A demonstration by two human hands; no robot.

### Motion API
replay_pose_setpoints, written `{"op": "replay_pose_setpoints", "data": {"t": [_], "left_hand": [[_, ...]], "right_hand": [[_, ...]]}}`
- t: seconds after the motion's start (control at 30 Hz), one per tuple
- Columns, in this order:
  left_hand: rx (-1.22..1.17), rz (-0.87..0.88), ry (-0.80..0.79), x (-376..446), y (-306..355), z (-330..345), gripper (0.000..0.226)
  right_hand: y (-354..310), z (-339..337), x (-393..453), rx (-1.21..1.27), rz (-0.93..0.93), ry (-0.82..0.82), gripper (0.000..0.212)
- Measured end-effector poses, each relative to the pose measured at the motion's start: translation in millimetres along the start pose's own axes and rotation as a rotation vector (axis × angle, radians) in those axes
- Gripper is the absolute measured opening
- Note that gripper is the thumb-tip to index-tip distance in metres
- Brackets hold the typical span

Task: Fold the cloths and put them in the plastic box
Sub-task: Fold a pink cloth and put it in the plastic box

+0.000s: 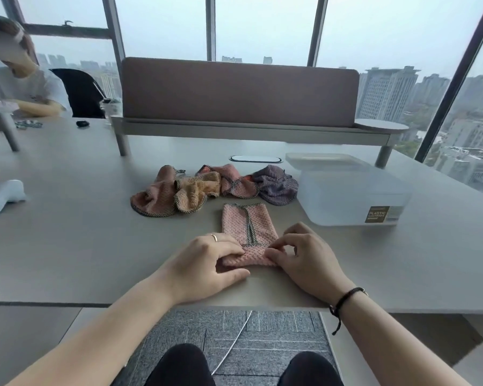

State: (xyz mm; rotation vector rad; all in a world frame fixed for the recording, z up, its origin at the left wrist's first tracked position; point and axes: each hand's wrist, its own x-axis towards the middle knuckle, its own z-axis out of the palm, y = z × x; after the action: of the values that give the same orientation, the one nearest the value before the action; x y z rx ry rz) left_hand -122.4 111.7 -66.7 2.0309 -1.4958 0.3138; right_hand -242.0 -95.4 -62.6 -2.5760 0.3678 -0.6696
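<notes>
A pink waffle cloth (244, 222) with dark trim lies on the grey table in front of me, folded into a narrow strip, its near end turned up into a small fold. My left hand (209, 263) grips that near fold at its left corner. My right hand (304, 256) pinches its right corner. Behind it sits a pile of unfolded cloths: a pink one (154, 195), an orange one (197, 190), a reddish-pink one (230, 181) and a purple one (276, 183). The translucent plastic box (352, 196) stands open to the right, with its lid (324, 160) behind it.
A brown padded divider (240, 90) on a raised shelf closes the back of the table. Another person sits at the far left. A white object (3, 196) lies at the left edge. The table's front edge runs just below my wrists.
</notes>
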Motion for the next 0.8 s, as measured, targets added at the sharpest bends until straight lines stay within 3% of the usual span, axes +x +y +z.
{"op": "replay_pose_setpoints", "data": {"t": [0.17,0.57,0.73,0.8], "left_hand": [[-0.034,-0.047,0.012,2,0,-3,0.035],[-0.138,-0.147,0.143,8,-6,-4,0.009],[-0.094,-0.172,0.122,8,-9,-5,0.029],[-0.102,-0.195,0.138,12,-10,-3,0.025]], "right_hand": [[1,-6,-4,-0.083,-0.069,-0.130,0.058],[3,-4,-4,-0.080,-0.136,-0.088,0.023],[9,-1,8,0.052,-0.079,-0.033,0.017],[10,0,14,0.125,-0.012,-0.032,0.018]]}}
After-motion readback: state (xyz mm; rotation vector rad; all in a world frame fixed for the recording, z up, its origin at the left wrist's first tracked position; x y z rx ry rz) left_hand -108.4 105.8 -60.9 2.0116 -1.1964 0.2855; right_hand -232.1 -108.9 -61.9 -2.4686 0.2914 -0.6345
